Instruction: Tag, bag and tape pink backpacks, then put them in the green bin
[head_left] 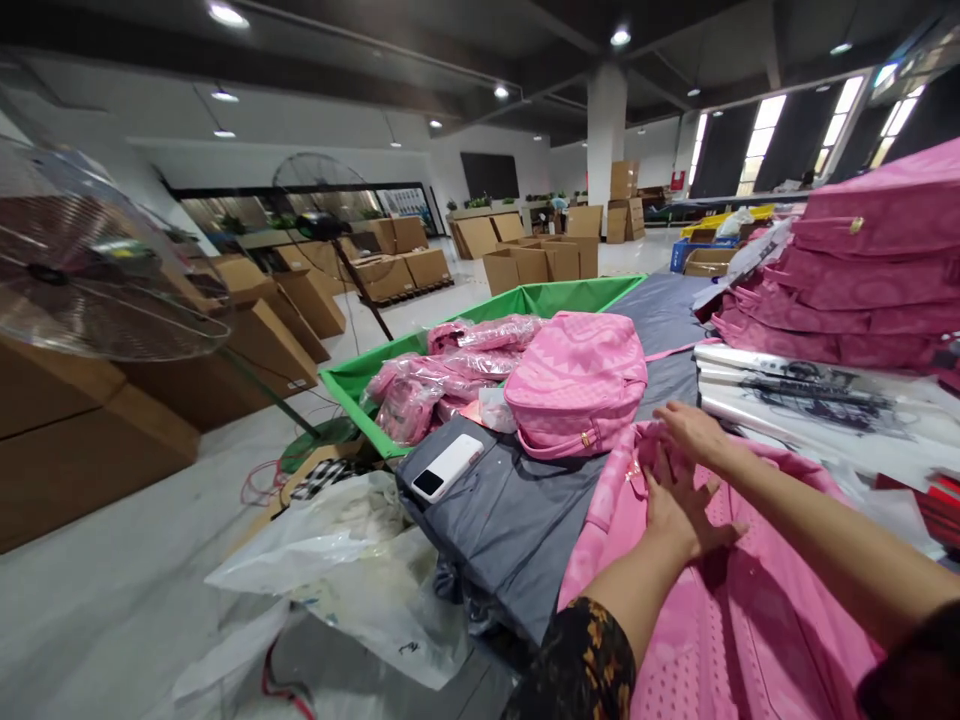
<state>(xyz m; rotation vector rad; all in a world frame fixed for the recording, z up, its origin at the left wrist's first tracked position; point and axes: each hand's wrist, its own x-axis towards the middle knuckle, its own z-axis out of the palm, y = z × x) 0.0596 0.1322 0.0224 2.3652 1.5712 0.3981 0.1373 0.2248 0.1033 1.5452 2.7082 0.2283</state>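
A pink backpack (780,590) lies in front of me on the grey-covered table, its perforated back panel and straps facing up. My left hand (682,510) presses on it with fingers spread wide. Just beyond, my right hand (694,435) is at the bag's top edge, its fingers bent around the pink fabric there; part of them is hidden. Another pink backpack (577,380), with a gold-coloured zipper pull, rests against the far side of the first one.
A white phone (448,468) lies on the grey cover (517,510). Behind is a green bin (352,385) of plastic-wrapped pink bags (442,375). Clear plastic bags (810,400) and stacked pink backpacks (862,270) stand right. Left are a fan (97,260) and plastic sheeting (360,570).
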